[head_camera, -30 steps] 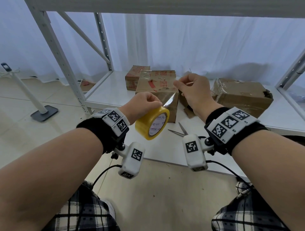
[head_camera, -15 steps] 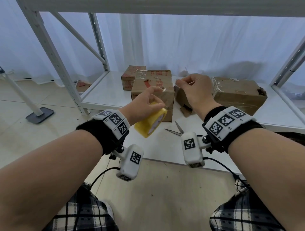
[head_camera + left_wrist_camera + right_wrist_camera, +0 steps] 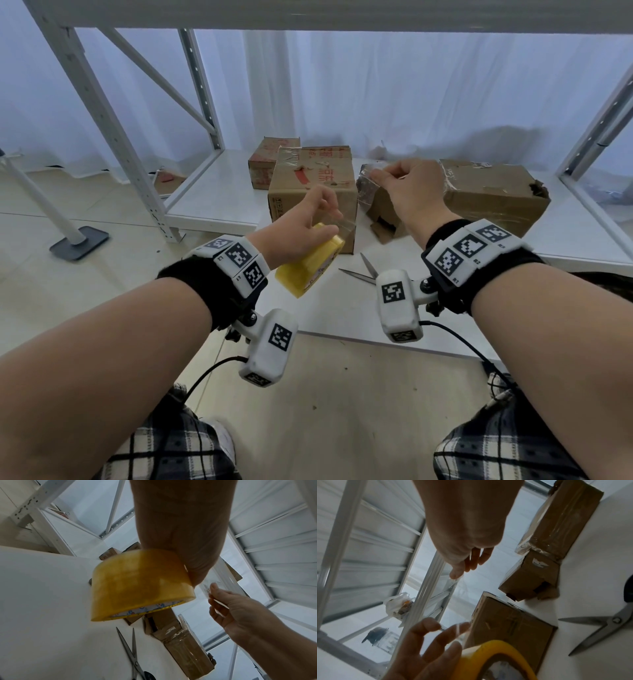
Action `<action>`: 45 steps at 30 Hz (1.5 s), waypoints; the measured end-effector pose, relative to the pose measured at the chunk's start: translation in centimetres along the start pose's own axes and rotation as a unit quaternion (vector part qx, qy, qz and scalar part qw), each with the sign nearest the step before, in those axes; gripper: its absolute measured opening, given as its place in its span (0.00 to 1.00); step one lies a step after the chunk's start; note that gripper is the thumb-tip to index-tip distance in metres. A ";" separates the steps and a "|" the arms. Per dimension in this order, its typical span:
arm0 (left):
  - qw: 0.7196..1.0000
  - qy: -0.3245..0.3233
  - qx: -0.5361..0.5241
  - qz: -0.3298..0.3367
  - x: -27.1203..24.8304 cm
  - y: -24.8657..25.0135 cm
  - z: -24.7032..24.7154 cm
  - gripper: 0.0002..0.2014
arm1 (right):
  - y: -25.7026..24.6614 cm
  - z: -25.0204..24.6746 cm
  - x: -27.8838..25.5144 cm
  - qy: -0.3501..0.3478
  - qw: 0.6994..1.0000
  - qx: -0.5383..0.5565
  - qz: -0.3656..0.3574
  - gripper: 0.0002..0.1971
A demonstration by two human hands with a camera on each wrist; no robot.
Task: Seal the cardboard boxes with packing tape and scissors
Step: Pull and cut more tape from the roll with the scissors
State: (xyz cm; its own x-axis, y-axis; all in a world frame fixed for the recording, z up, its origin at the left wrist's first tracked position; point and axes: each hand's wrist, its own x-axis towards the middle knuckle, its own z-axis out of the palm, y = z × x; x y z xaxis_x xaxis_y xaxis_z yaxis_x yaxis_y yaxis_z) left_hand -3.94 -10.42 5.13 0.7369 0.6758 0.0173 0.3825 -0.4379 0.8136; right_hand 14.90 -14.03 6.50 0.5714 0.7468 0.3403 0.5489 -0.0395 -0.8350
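Tape roll [image 3: 310, 263] in left hand [image 3: 298, 229], strip [image 3: 356, 202] pinched by right hand [image 3: 409, 192]

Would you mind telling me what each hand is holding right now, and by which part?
The left hand grips the yellow tape roll by its rim from above. The right hand pinches the free end of the clear tape strip pulled from it.

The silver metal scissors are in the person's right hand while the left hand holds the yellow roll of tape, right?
Not quite. The silver metal scissors lie on the white shelf, as the head view shows. The right hand pinches the clear tape end. The left hand does hold the yellow roll of tape.
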 end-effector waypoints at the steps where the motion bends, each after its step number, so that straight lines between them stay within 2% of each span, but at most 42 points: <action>1: 1.000 -0.006 -0.008 0.002 0.0 0.0 0.1 0.07 | 0.1 0.0 0.0 0.001 1.000 0.006 0.005 0.08; 7: 0.999 -0.023 -0.036 -0.020 0.1 -0.1 0.1 0.06 | 1.0 0.0 0.4 -0.024 0.998 0.041 0.038 0.13; 11: 0.995 -0.064 -0.057 -0.059 0.3 0.4 0.1 0.12 | 1.7 -0.2 0.0 -0.062 0.992 0.084 0.068 0.10; 13: 0.992 -0.083 -0.049 -0.081 0.5 0.5 0.1 0.13 | 1.8 -0.3 -0.4 -0.070 0.991 0.093 0.058 0.10; 17: 0.988 -0.087 -0.070 -0.103 0.8 0.8 0.2 0.11 | 2.0 -0.3 -0.5 -0.047 0.995 0.082 0.017 0.10; 21: 0.986 -0.083 -0.116 -0.080 1.2 1.0 0.6 0.11 | 2.4 -1.2 -0.1 -0.029 0.997 0.071 0.027 0.12; 25: 0.992 -0.086 -0.051 -0.082 1.7 0.9 1.3 0.06 | 1.7 -1.7 -0.3 -0.011 0.999 0.044 -0.011 0.10; 29: 0.997 -0.050 0.037 -0.051 2.1 1.1 2.1 0.03 | 0.8 -1.8 -0.2 0.032 0.997 0.048 -0.043 0.06; 31: 0.996 -0.043 0.067 -0.039 2.1 0.9 2.2 0.02 | 1.1 -2.1 0.0 0.030 0.998 0.045 -0.045 0.06; 33: 0.997 -0.049 0.062 -0.023 2.0 0.8 2.2 0.02 | 1.8 -2.4 0.3 0.025 0.999 0.037 -0.022 0.09; 36: 0.997 -0.070 0.001 -0.014 1.7 1.2 2.0 0.03 | 3.1 -2.8 0.7 0.028 0.998 0.046 0.034 0.12; 40: 0.994 -0.093 -0.043 -0.040 1.5 1.8 1.8 0.05 | 4.2 -2.6 0.6 0.007 0.991 0.081 0.103 0.10; 44: 0.991 -0.115 -0.026 -0.067 1.3 1.6 1.4 0.08 | 4.9 -2.1 0.2 -0.041 0.986 0.087 0.135 0.05; 45: 0.989 -0.129 -0.013 -0.078 1.3 1.5 1.3 0.09 | 5.2 -2.1 0.1 -0.045 0.982 0.094 0.155 0.10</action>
State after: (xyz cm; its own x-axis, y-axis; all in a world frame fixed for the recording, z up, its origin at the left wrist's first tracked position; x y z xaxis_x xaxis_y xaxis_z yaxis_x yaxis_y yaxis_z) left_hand -1.66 -10.93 5.59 0.7887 0.5593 -0.2552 0.4906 -0.3225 0.8095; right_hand 19.13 -15.57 3.07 0.6321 0.7745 0.0254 0.2307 -0.1568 -0.9603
